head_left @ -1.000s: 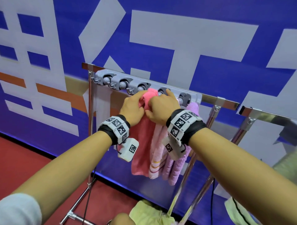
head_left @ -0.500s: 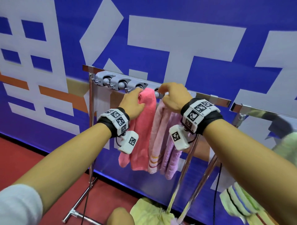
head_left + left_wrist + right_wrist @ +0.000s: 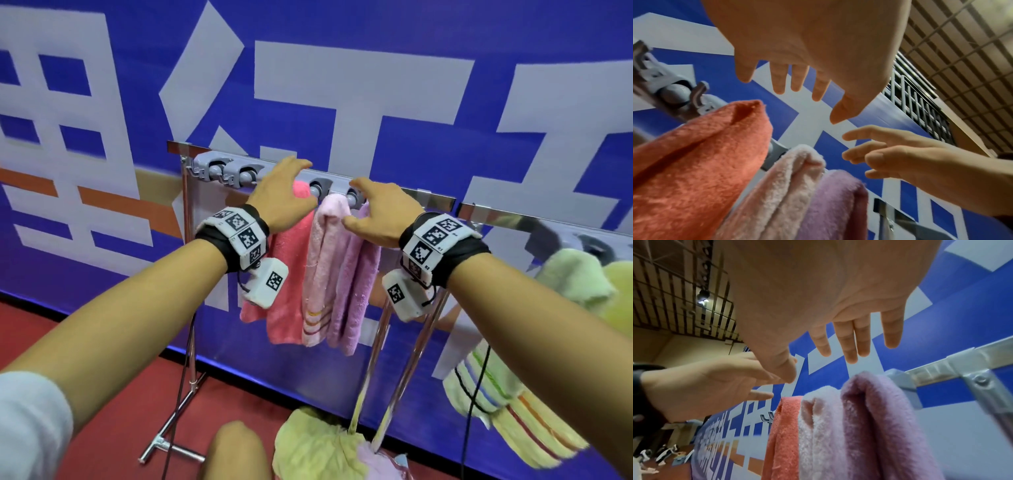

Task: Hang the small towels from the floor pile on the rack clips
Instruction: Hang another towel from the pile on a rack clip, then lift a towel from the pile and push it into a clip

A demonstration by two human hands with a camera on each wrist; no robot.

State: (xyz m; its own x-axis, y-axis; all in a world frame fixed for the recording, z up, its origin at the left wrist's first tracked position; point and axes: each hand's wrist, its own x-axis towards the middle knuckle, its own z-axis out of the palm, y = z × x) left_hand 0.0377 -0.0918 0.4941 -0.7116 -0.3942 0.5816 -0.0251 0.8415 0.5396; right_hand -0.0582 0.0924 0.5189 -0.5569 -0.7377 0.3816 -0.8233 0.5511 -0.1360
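Observation:
A grey clip strip [image 3: 236, 170] runs along the metal rack's rail [image 3: 435, 202]. Three small towels hang side by side from it: coral [image 3: 287, 281], pale pink [image 3: 320, 270] and lilac [image 3: 356, 284]. My left hand [image 3: 291, 186] hovers with straight fingers over the top of the coral towel [image 3: 694, 162] and holds nothing. My right hand [image 3: 368, 209] is spread just right of the pale pink towel [image 3: 822, 434], above the lilac towel [image 3: 879, 426], also holding nothing. On the floor below lies the pile, topped by a yellow-green towel [image 3: 315, 445].
Two free clips [image 3: 219, 169] sit at the strip's left end. More green and striped towels [image 3: 568, 284] hang on a second rack section at the right. The rack's foot [image 3: 164, 452] and a black cable [image 3: 186, 370] stand on the red floor. A blue banner wall is close behind.
Both hands have let go of the coral towel's top, opened and moved apart. The coral towel now hangs by itself from the strip.

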